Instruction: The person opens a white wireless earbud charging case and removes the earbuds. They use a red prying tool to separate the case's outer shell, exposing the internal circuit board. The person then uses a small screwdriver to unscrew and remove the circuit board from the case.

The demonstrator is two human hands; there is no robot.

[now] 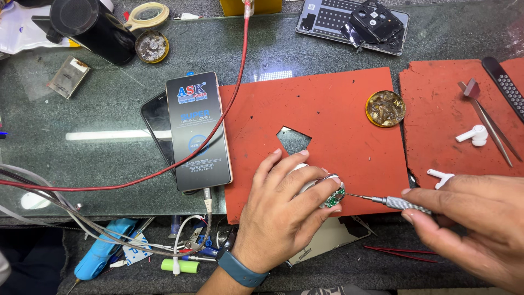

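1. The left hand (284, 205) cups a small white round case (303, 173) against the red mat (322, 117), near its front edge, fingers curled over the top. A green circuit board (334, 198) peeks out at the fingertips.
2. The right hand (472, 221) pinches a slim precision screwdriver (390, 202) in a narrow grip, the shaft almost level and the tip touching the board's edge.
3. To do this well, I'd say the case wants pinning flat to the mat so it can't roll, and the tip wants seating square before any turn; a slip could score the board.
4. Light pressure seems wise, as the parts look tiny and the driver's angle is shallow.
5. Just beside the right hand lie two white earbuds (474, 135), with tweezers (491, 128) close to the farther one. A brass tin (385, 108) sits farther up the mat.
6. Most of the case is hidden under the fingers; I can't tell whether it is open or what the tip meets.
7. The right hand is cut off by the frame's edge, so its back fingers go unseen.
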